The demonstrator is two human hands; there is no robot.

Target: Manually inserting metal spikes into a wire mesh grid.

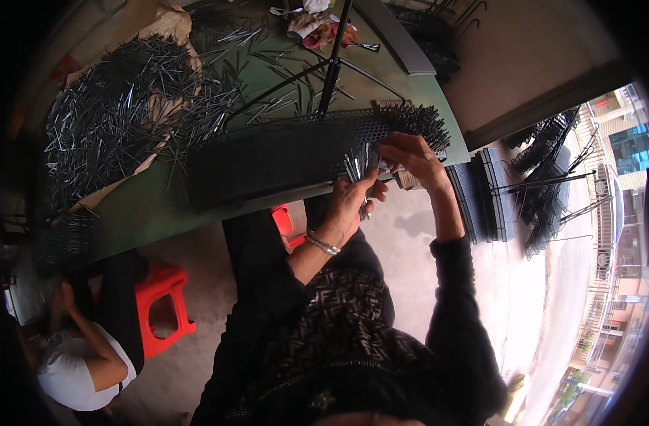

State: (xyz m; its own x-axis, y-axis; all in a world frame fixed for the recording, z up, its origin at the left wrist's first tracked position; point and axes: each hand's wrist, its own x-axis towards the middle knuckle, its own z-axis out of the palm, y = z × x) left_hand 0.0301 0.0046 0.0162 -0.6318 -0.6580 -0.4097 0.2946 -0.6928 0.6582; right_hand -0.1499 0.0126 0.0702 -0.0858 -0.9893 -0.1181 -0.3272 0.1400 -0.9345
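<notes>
My left hand (349,202), with a bangle at its wrist, is closed round a bunch of thin dark metal strips (354,167) that fan upward out of the fist. Just to its right, my right hand (415,157) bends over the near right part of a long black honeycomb-holed block (275,157). Its thumb and fingers are drawn together close to the bunch; whatever they hold is too small to make out. Beyond that hand, a dense cluster of strips (418,122) stands on end at the block's right end.
A large heap of loose strips (118,113) lies on brown paper (165,21) on the green table (136,202). A black metal stand (330,78) rises behind the block. At lower left a person in a white shirt (90,373) sits near a red stool (165,312). Dark racks (480,195) stand right.
</notes>
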